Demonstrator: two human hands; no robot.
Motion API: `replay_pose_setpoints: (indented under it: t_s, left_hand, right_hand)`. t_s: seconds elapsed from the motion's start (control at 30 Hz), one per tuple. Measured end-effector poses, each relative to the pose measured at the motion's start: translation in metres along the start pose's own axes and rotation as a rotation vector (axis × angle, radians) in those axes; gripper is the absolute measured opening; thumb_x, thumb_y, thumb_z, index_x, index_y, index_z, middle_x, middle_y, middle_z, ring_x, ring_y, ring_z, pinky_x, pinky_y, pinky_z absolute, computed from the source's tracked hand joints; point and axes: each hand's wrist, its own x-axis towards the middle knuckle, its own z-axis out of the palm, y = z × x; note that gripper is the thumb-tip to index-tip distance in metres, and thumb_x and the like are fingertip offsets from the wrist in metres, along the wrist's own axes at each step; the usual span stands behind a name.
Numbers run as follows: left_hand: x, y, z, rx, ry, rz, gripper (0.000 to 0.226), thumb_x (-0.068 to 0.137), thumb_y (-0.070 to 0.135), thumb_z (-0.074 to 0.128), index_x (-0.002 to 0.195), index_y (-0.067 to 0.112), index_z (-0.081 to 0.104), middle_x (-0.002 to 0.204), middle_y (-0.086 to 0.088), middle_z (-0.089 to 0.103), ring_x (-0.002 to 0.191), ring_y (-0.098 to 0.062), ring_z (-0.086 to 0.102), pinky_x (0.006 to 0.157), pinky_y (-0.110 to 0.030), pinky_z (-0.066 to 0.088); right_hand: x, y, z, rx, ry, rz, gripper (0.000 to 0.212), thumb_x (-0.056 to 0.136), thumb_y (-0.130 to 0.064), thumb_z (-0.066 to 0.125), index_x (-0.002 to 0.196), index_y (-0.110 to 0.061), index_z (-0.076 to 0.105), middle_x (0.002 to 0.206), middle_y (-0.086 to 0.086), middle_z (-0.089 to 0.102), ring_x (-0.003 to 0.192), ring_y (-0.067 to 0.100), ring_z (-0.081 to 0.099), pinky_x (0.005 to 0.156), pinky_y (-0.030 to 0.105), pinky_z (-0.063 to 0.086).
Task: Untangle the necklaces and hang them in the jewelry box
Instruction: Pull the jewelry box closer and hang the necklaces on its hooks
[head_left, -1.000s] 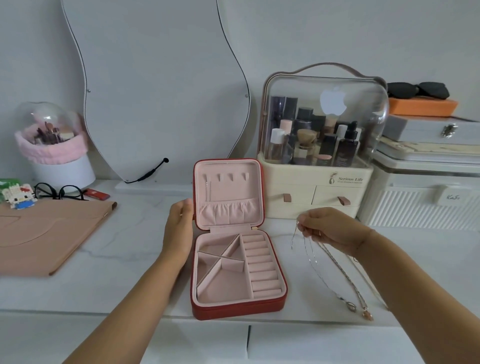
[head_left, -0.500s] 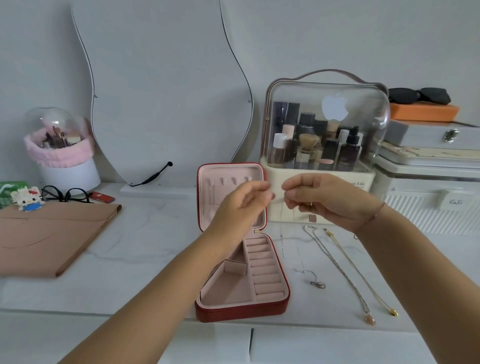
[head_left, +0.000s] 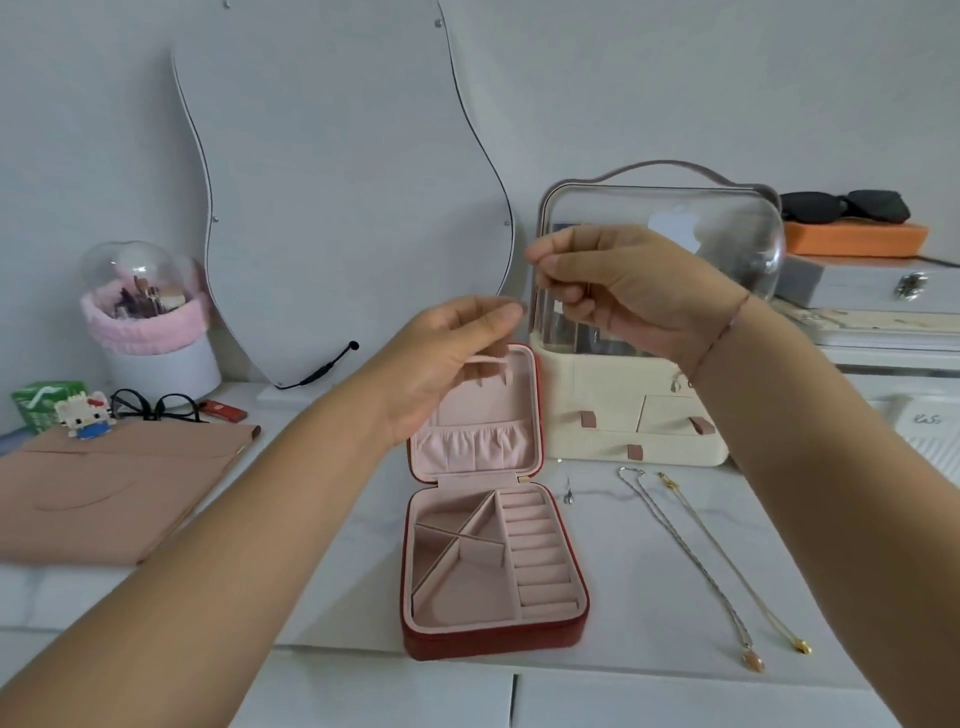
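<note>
The red jewelry box (head_left: 488, 643) lies open mid-table, its pink lid upright with hooks and a gathered pocket. My left hand (head_left: 447, 364) and my right hand (head_left: 628, 291) are raised above the lid, fingertips pinched close together on a very thin silver necklace. Its chain is nearly invisible; its small pendant (head_left: 568, 496) hangs right of the box hinge, close to the tabletop. Two more necklaces lie straight on the table at the right: a twisted silver chain with a pink pendant (head_left: 691, 558) and a gold chain with a gold pendant (head_left: 740, 571).
A cream cosmetics organiser with a clear dome (head_left: 597, 431) stands right behind the box. A wavy mirror (head_left: 337, 182) leans on the wall. A tan pad (head_left: 104, 483), glasses (head_left: 150, 405) and a brush holder (head_left: 156, 358) sit left; stacked white cases (head_left: 883, 291) right.
Both hands have risen higher with the thin necklace, and its pendant has been drawn up and back from the table towards the box hinge. The other two necklaces have not moved.
</note>
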Motion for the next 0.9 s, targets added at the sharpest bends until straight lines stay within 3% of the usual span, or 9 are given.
replay_pose_setpoints:
  t_s: [0.1,0.2,0.37,0.47,0.53,0.63,0.83,0.9]
  left_hand:
    - [0.005,0.013,-0.002,-0.023,-0.015,0.002,0.034,0.09,0.024,0.057,0.119,0.006,0.06,0.092,0.0,0.068,0.091,-0.018,0.063,0.09,-0.033,0.05]
    - [0.007,0.021,-0.003,-0.034,-0.022,0.009,0.02,0.091,0.022,0.057,0.105,0.009,0.064,0.077,-0.001,0.069,0.073,-0.016,0.066,0.076,-0.028,0.056]
    - [0.012,0.008,-0.017,0.131,0.186,0.054,0.007,0.09,0.017,0.062,0.086,0.015,0.067,0.059,0.005,0.061,0.054,-0.01,0.056,0.061,-0.02,0.051]
    - [0.015,-0.017,-0.029,0.295,0.286,0.054,0.01,0.089,0.017,0.065,0.079,0.019,0.069,0.058,0.007,0.06,0.052,-0.005,0.052,0.058,-0.016,0.047]
    - [0.019,-0.035,-0.039,0.429,0.363,0.06,0.011,0.087,0.017,0.067,0.076,0.02,0.069,0.058,0.008,0.062,0.049,-0.002,0.051,0.058,-0.018,0.045]
    - [0.025,-0.06,-0.051,0.576,0.486,0.09,0.009,0.084,0.019,0.069,0.075,0.022,0.07,0.068,0.009,0.067,0.058,-0.002,0.058,0.063,-0.02,0.043]
    - [0.034,-0.088,-0.045,0.668,0.71,0.099,0.017,0.081,0.026,0.071,0.065,0.029,0.064,0.061,0.013,0.063,0.064,-0.01,0.061,0.06,-0.024,0.044]
    - [0.037,-0.093,-0.041,0.693,0.789,0.099,0.018,0.08,0.025,0.07,0.064,0.027,0.062,0.061,0.013,0.062,0.065,-0.013,0.061,0.061,-0.027,0.046]
  right_hand:
    - [0.007,-0.006,0.01,-0.031,-0.029,-0.03,0.014,0.092,0.003,0.053,0.089,-0.008,0.062,0.063,0.0,0.057,0.05,0.005,0.043,0.045,0.013,0.036]
    - [0.014,-0.008,0.017,-0.072,-0.023,-0.058,0.013,0.09,0.002,0.056,0.087,-0.009,0.062,0.058,-0.005,0.054,0.048,0.003,0.044,0.045,0.012,0.036]
    - [0.023,0.015,0.022,-0.298,0.093,-0.113,0.013,0.086,0.002,0.063,0.085,-0.01,0.068,0.055,-0.007,0.055,0.047,0.001,0.04,0.05,0.012,0.035]
    - [0.026,0.052,0.023,-0.381,0.088,-0.034,0.009,0.085,-0.004,0.067,0.088,-0.01,0.073,0.067,0.003,0.06,0.055,0.007,0.041,0.053,0.015,0.035]
    - [0.029,0.075,0.021,-0.436,0.119,0.019,0.006,0.084,-0.011,0.07,0.087,-0.013,0.075,0.066,0.0,0.062,0.058,0.009,0.044,0.054,0.014,0.038]
    - [0.034,0.104,0.022,-0.476,0.248,0.031,0.005,0.083,-0.014,0.071,0.082,-0.011,0.075,0.059,-0.013,0.061,0.051,-0.001,0.047,0.053,0.009,0.038]
    - [0.047,0.138,0.032,-0.585,0.41,0.002,0.006,0.081,-0.013,0.071,0.078,-0.008,0.074,0.073,0.0,0.067,0.066,0.009,0.056,0.056,0.006,0.039]
    - [0.051,0.143,0.038,-0.631,0.497,-0.026,0.007,0.081,-0.012,0.07,0.077,-0.007,0.073,0.073,0.002,0.068,0.069,0.013,0.057,0.058,0.011,0.041]
